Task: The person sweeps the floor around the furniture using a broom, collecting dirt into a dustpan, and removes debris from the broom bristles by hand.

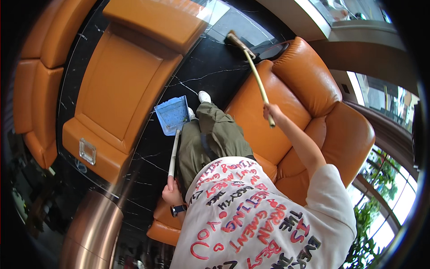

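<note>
My right hand [273,112] is wrapped round the upper end of a long pale broom handle. The broom [256,74] reaches away from me, its brown bristle head down on the dark floor beside the far arm of an orange armchair. Low at my left side, my left hand [172,193] grips the light handle of a long-handled dustpan. The blue dustpan [173,115] is in front of my legs, next to my white shoes, with small specks of dirt inside it. Whether its lip touches the floor, I cannot tell.
The orange leather armchair [309,103] stands close on my right. An orange ottoman-like seat [121,85] with a glass ashtray [87,151] on it is at left. Black veined floor [197,67] runs between them. A copper-coloured cylinder [96,228] stands lower left; windows line the right.
</note>
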Available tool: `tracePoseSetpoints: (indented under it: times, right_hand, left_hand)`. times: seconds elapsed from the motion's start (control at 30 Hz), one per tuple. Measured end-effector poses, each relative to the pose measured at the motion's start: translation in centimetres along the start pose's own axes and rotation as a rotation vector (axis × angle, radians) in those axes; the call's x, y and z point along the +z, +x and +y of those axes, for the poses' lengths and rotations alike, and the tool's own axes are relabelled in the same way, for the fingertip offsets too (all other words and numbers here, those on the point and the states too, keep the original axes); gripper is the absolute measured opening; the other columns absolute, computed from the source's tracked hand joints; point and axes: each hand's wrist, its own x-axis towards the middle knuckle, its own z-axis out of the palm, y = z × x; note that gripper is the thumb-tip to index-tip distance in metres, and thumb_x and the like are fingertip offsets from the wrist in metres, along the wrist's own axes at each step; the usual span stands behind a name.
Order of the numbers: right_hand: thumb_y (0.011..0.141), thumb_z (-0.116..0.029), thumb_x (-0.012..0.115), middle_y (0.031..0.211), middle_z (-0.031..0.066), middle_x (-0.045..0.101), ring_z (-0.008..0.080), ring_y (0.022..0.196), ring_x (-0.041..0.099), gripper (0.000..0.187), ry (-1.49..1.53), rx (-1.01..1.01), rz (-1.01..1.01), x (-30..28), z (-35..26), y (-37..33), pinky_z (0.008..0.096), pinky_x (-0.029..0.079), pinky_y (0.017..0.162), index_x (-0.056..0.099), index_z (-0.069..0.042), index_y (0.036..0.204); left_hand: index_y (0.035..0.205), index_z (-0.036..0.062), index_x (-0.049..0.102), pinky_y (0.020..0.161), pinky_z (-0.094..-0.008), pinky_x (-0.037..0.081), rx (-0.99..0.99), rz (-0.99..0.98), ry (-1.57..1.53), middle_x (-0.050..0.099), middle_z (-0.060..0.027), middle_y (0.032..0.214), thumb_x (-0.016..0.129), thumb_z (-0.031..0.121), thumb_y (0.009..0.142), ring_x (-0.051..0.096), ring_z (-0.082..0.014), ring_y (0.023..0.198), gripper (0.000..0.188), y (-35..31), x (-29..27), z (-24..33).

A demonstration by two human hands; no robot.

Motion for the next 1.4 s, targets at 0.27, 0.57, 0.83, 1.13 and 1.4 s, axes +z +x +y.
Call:
tracePoseSetpoints:
  times: [0.27,0.57,0.83,1.13,1.4]
  right_hand:
    - [0.085,-0.039,0.029,0.046,-0.0006,0.028,0.0095,0.036,0.03,0.032,0.04,0.232,0.007,3.4,-4.2,6.2,0.0219,0.029,0.033,0.027,-0.01,0.072]
    - [0.085,-0.038,0.026,0.047,-0.0025,0.026,0.0087,0.039,0.029,0.032,0.033,0.365,-0.002,7.7,4.2,1.6,0.0214,0.029,0.036,0.028,-0.01,0.069]
    - [0.082,-0.025,0.032,0.048,-0.0027,0.028,0.0075,0.038,0.03,0.021,0.051,0.335,-0.052,15.1,13.2,-2.4,0.0214,0.03,0.036,0.027,-0.01,0.068]
    - [0.081,-0.019,0.031,0.047,-0.0011,0.03,0.0089,0.037,0.03,0.017,-0.205,0.362,-0.117,15.9,16.9,-6.5,0.0228,0.03,0.034,0.031,-0.01,0.066]
    - [0.084,-0.026,0.037,0.046,-0.0019,0.031,0.0061,0.035,0.033,0.022,-0.064,0.518,-0.16,14.5,17.6,-9.6,0.0192,0.031,0.033,0.035,-0.01,0.069]
  left_hand:
    - [0.062,-0.0023,0.056,0.042,-0.0286,0.037,-0.133,0.151,-0.009,0.049,-0.0086,0.046,0.062,0.02,0.068,0.048,-0.014,0.042,0.023,-4.6,0.5,-5.3]
    - [0.063,-0.0006,0.057,0.045,-0.0327,0.039,-0.218,0.158,0.131,0.051,-0.0138,0.05,0.063,0.022,0.065,0.052,-0.0242,0.046,0.024,-4.3,-1.3,-7.3]
    - [0.055,-0.0026,0.054,0.042,-0.0312,0.038,-0.09,0.031,0.018,0.05,-0.0109,0.045,0.064,0.024,0.065,0.051,-0.0181,0.041,0.03,0.5,-4.7,-15.6]
    - [0.056,-0.0029,0.055,0.045,-0.035,0.04,0.133,-0.061,0.094,0.052,-0.016,0.049,0.062,0.019,0.064,0.053,-0.0266,0.044,0.024,5.2,-4.3,-16.1]
    - [0.056,0.0007,0.057,0.049,-0.0379,0.041,0.186,-0.086,0.29,0.054,-0.0152,0.053,0.063,0.018,0.062,0.054,-0.0293,0.05,0.02,8.7,-4.9,-13.0]
